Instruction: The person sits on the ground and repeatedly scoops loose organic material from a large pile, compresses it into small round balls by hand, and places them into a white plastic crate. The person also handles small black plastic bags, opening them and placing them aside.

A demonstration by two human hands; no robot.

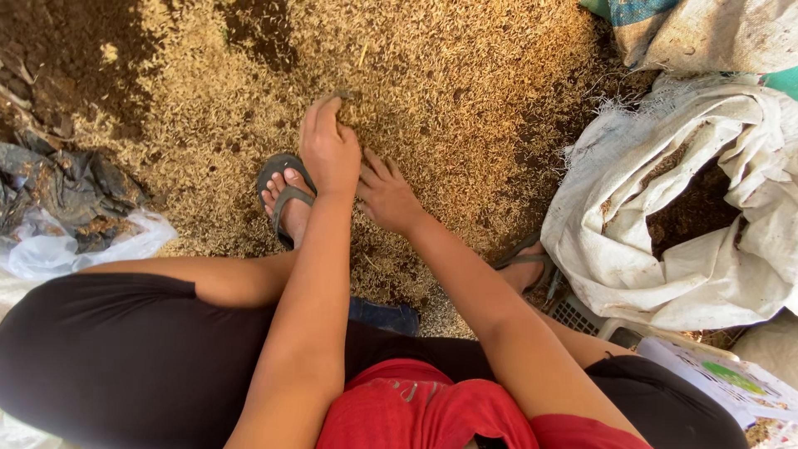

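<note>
A wide heap of golden-brown grain husk covers the ground in front of me. My left hand lies palm down on the husk, fingers together and stretched away from me. My right hand rests beside it on the husk, fingers slightly spread and touching the left hand's edge. Neither hand visibly holds anything. My left foot in a grey sandal sits just left of the left hand. My right sandal shows under the right forearm.
An open white woven sack with dark husk inside stands at the right. More sacks lie at the top right. Dark and white plastic sheets lie at the left. A plastic crate and a printed bag sit lower right.
</note>
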